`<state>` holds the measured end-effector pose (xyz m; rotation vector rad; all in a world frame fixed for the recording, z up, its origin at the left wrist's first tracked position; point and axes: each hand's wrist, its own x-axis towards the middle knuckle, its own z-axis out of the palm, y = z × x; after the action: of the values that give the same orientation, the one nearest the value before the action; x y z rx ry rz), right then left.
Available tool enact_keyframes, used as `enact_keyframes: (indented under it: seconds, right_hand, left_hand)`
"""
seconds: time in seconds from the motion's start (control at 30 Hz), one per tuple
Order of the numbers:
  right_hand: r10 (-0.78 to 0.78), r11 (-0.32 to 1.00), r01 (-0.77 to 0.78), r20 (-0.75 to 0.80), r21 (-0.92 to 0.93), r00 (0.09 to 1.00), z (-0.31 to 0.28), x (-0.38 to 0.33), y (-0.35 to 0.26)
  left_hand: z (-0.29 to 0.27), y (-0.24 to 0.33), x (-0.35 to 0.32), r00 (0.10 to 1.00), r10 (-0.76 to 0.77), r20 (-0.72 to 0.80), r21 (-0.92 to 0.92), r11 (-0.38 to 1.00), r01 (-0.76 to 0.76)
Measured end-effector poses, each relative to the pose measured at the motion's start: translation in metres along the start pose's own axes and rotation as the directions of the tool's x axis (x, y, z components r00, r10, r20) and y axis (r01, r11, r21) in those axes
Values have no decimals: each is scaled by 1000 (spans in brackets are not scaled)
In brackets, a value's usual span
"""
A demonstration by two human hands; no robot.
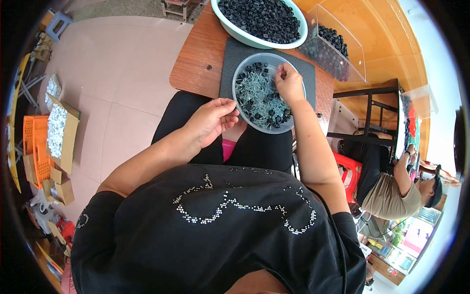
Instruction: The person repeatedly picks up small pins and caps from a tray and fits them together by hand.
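A clear round plastic bowl [237, 96] stands at the near edge of the wooden table, partly on a dark mat. Thin silvery nail-like pins [259, 90] are heaped in it, with small black plastic pieces [259, 68] among them. My left hand [215, 118] is just outside the bowl's left rim, thumb and forefinger pinched together, the other fingers curled. Over the right part of the bowl is my right hand [290, 84], its fingers bent and closed above the pins. Whatever either hand's fingertips hold is too small or hidden to make out.
A pale green basin [240, 35] full of black pieces stands behind the bowl. Beside it is a clear box [360, 61] holding more of them. One black piece [209, 67] lies on the wooden table [196, 59]. Another person [391, 196] sits at the right. Cartons [71, 139] stand left.
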<state>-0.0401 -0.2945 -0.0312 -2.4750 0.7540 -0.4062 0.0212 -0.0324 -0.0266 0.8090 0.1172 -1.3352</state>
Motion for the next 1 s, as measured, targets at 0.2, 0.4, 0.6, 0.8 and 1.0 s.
enact_keyframes:
  seconds: [0.2, 0.4, 0.6, 0.8, 1.0]
  right_hand:
    - [-111, 990, 115, -44, 83, 993, 12, 7, 5]
    - [-148, 987, 149, 18, -61, 989, 19, 7, -2]
    - [47, 936, -92, 137, 339, 989, -3, -40, -52]
    - [-69, 769, -166, 339, 618, 938, -10, -100, -78]
    - [-76, 765, -219, 421, 606, 904, -24, -115, -87]
  left_hand:
    - [-2, 2, 1, 999, -17, 27, -38, 999, 18]
    - [-2, 0, 2, 999, 25, 28, -46, 999, -24]
    - [-3, 1, 3, 997, 71, 36, 11, 997, -71]
    - [9, 1, -3, 990, 31, 141, -42, 999, -25]
    - [9, -6, -9, 972, -58, 227, -60, 995, 74]
